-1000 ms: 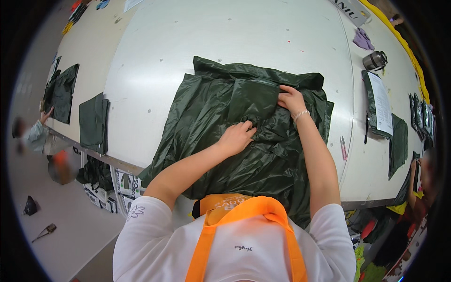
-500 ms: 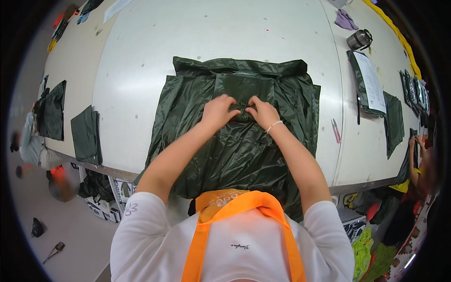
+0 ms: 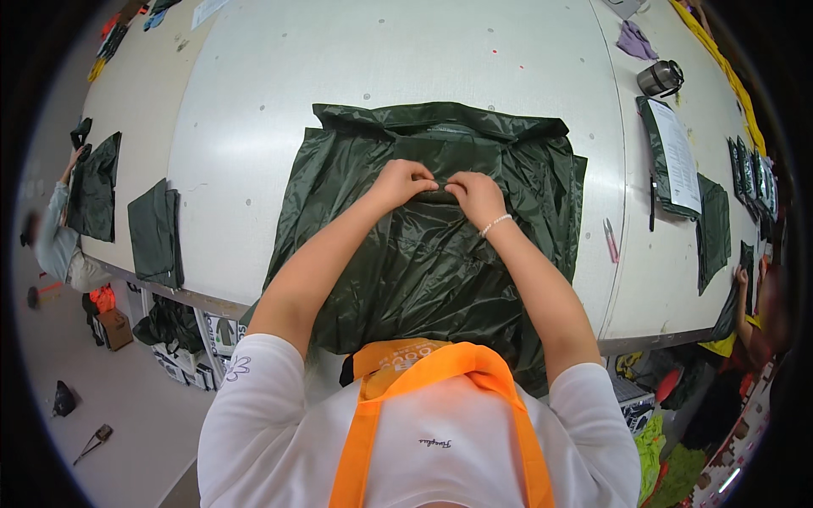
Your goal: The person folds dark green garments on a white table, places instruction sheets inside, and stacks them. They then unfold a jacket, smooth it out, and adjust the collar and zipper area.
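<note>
A dark green, shiny garment [image 3: 406,279] lies spread on the table in front of me, its near end hanging over the edge against my apron. Near its upper middle, my left hand [image 3: 404,183] pinches the fabric between thumb and fingers. My right hand [image 3: 476,196], with a beaded bracelet at the wrist, pinches the same fabric just to the right. Between the two pinches runs a short folded edge of the cloth. Above my hands a flat rectangular panel [image 3: 449,152] of the garment shows, below a raised collar-like band [image 3: 457,116].
Pink-handled snips [image 3: 611,244] lie right of the garment. Farther right are a dark pen-like tool [image 3: 652,203], a paper sheet [image 3: 675,152] on folded green cloth, and a metal flask [image 3: 660,78]. Folded green pieces [image 3: 154,233] lie at left. Other people work at both sides.
Both hands have shifted slightly, and the bunched fabric between them is now drawn into a straighter edge. The view has moved a little. At left, the other person's arm reaches farther up.
</note>
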Demonstrator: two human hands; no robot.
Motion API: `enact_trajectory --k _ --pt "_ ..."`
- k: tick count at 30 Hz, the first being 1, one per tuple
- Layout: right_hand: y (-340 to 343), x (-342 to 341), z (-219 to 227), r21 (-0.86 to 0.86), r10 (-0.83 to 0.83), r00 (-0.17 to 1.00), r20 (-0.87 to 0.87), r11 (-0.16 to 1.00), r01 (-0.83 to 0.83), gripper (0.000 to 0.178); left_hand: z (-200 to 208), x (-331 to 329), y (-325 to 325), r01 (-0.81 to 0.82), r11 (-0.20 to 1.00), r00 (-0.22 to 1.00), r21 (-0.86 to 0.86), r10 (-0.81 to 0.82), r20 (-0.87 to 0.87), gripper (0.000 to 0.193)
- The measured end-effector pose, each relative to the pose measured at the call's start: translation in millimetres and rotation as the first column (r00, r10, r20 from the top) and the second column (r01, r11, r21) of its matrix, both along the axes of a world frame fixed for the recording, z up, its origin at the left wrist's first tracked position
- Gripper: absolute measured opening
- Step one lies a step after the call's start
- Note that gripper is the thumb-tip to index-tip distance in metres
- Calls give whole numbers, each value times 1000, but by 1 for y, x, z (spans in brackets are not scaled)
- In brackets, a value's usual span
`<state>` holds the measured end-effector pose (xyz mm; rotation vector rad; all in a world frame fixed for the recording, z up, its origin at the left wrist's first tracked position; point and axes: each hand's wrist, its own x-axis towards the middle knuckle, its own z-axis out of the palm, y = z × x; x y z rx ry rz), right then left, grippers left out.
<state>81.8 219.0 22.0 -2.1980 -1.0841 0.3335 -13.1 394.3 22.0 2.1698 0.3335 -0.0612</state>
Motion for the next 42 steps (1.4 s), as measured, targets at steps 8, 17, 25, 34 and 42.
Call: enact_trajectory --k 8,17,25,34,42 --pt "14 2 17 -182 32 935 354 983 36 19 2 -12 -28 36 877 942 479 -190 277 26" --pt "32 32 9 -227 3 988 152 973 32 18 19 37 -5 47 709 917 704 -309 251 26" --pt "26 13 10 -152 61 828 558 988 30 24 9 49 0 9 859 979 512 -113 172 23" --pt "29 46 8 -164 151 874 462 983 -83 16 19 76 62 -170 679 961 714 -46 273 19" --pt "65 98 9 -359 -44 997 70 931 66 22 27 66 88 -34 722 961 692 -167 221 3"
